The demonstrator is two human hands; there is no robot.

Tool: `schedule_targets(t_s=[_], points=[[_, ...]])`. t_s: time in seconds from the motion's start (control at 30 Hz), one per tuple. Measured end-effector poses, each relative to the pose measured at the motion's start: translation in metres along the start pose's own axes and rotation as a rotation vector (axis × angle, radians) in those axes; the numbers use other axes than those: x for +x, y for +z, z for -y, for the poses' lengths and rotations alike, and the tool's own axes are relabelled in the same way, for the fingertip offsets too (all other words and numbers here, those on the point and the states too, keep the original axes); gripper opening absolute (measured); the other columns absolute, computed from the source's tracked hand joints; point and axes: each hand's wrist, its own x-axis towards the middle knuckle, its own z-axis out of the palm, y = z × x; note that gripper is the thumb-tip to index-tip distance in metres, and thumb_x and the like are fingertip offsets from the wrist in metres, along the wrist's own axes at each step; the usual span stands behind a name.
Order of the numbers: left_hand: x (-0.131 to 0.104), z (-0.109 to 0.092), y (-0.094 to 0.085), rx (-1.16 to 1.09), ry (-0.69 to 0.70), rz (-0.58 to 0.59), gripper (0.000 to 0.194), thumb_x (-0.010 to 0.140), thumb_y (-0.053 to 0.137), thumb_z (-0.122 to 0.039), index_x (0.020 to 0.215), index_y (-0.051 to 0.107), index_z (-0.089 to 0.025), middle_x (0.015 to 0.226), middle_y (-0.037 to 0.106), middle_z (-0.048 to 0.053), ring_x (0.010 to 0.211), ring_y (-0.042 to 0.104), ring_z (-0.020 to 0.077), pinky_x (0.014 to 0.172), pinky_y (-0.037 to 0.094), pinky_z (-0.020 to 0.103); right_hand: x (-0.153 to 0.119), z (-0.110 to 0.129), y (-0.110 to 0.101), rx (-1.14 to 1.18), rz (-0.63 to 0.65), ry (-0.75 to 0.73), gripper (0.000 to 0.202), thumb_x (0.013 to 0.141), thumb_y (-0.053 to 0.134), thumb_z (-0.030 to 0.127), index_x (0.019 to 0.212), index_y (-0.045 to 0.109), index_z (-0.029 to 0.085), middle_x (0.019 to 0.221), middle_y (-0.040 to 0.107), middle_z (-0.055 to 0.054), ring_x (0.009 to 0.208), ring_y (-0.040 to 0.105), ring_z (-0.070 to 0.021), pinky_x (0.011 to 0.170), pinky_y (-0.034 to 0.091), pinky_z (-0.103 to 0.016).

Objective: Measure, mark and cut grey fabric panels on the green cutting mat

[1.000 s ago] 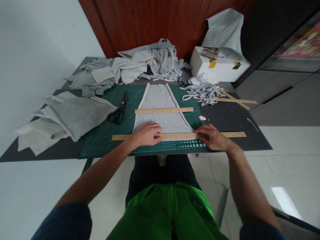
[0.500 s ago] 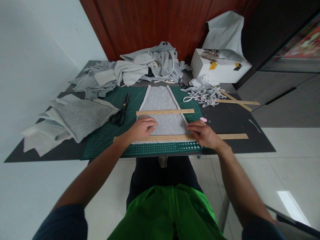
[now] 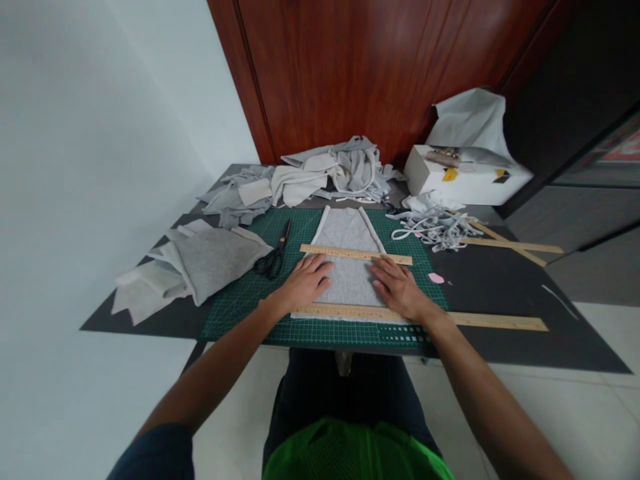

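Observation:
A light grey piece of fabric [image 3: 347, 230], narrow at the far end with pale rolled side edges, lies flat on a green cutting mat [image 3: 235, 307]. Two wooden rulers cross it: a shorter upper ruler [image 3: 345, 253] and a longer lower ruler [image 3: 345, 311] near the front edge. My left hand [image 3: 309, 283] rests open on the fabric's left side, fingertips close below the upper ruler. On the right side my right hand [image 3: 397, 288] lies open with fingers spread, between the two rulers. My wrists and forearms partly hide the lower ruler.
Black scissors [image 3: 274, 257] lie on the mat left of the fabric. Folded grey cloth [image 3: 215, 260] sits at the left, more cloth [image 3: 345, 167] at the back. Fabric strips [image 3: 437, 223], crossed wooden sticks [image 3: 520, 245], a white box [image 3: 465, 183] and a pink scrap [image 3: 436, 278] are on the right.
Both hands have moved away from me towards the upper ruler and flattened on the fabric. The right hand has come inward from the fabric's right edge. The camera view has tilted and shifted.

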Motion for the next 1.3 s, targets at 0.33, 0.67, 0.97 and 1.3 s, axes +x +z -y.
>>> schedule_targets(t_s=[0.33, 0.67, 0.97, 1.3], points=[[0.004, 0.009, -0.001, 0.015, -0.021, 0.058, 0.048, 0.106, 0.046, -0.040, 0.151, 0.053, -0.023, 0.165, 0.041, 0.014, 0.154, 0.036, 0.0317, 0.129, 0.025, 0.052, 0.008, -0.008, 0.008, -0.088, 0.058, 0.067, 0.050, 0.110, 0.036, 0.043, 0.155, 0.052, 0.030, 0.169, 0.041, -0.011, 0.158, 0.031, -0.0379, 0.117, 0.035, -0.071], [0.005, 0.054, -0.019, -0.230, 0.112, 0.089, 0.036, 0.089, 0.075, -0.032, 0.124, 0.074, -0.021, 0.145, 0.064, 0.013, 0.143, 0.050, 0.0278, 0.125, 0.033, 0.049, 0.004, 0.013, -0.017, 0.115, -0.023, -0.067, 0.032, 0.102, 0.055, 0.036, 0.126, 0.073, 0.026, 0.131, 0.072, -0.013, 0.127, 0.059, -0.0368, 0.105, 0.049, -0.062], [-0.018, 0.060, -0.031, -0.252, 0.064, 0.183, 0.050, 0.078, 0.081, -0.026, 0.128, 0.073, -0.023, 0.153, 0.057, 0.010, 0.148, 0.044, 0.0305, 0.125, 0.030, 0.049, -0.009, 0.053, -0.023, 0.336, 0.129, -0.261, 0.023, 0.098, 0.061, 0.017, 0.113, 0.077, 0.024, 0.103, 0.075, -0.009, 0.102, 0.066, -0.0266, 0.092, 0.054, -0.046], [-0.020, 0.054, -0.031, -0.251, 0.041, 0.182, 0.050, 0.081, 0.077, -0.023, 0.131, 0.071, -0.024, 0.155, 0.055, 0.009, 0.148, 0.043, 0.0289, 0.125, 0.030, 0.046, -0.001, 0.073, -0.007, 0.334, 0.078, -0.272, 0.024, 0.100, 0.061, 0.019, 0.116, 0.078, 0.024, 0.109, 0.076, -0.011, 0.104, 0.065, -0.0273, 0.094, 0.055, -0.048]])
